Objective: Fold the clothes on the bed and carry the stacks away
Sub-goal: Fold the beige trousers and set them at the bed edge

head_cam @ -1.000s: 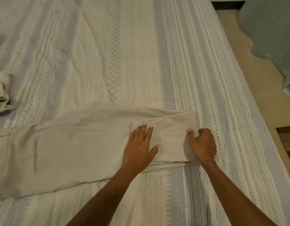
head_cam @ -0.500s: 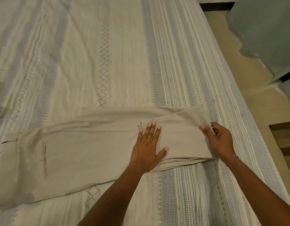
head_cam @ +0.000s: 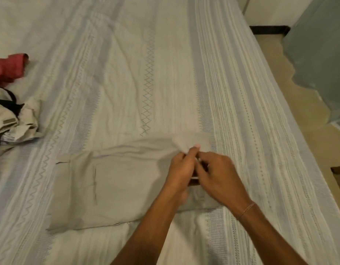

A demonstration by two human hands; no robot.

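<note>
Since half a second ago both hands have come together over the right end of the beige trousers (head_cam: 111,186), where earlier the left lay flat on the cloth and the right pinched the end. From the head view, the left hand (head_cam: 181,170) is curled with its fingers gripping a raised fold of the fabric near the centre of the frame. The right hand (head_cam: 220,177) sits just beside it, touching it, fingers bent inward; it seems to pinch the same cloth, though its fingertips are hidden and blurred. The trousers lie folded lengthwise across the lower middle of the frame on the striped bed (head_cam: 165,73). At the left edge sits a crumpled heap of beige clothes (head_cam: 14,119), with a red garment (head_cam: 8,68) above it. Bare floor (head_cam: 299,111) shows at the right.
</note>
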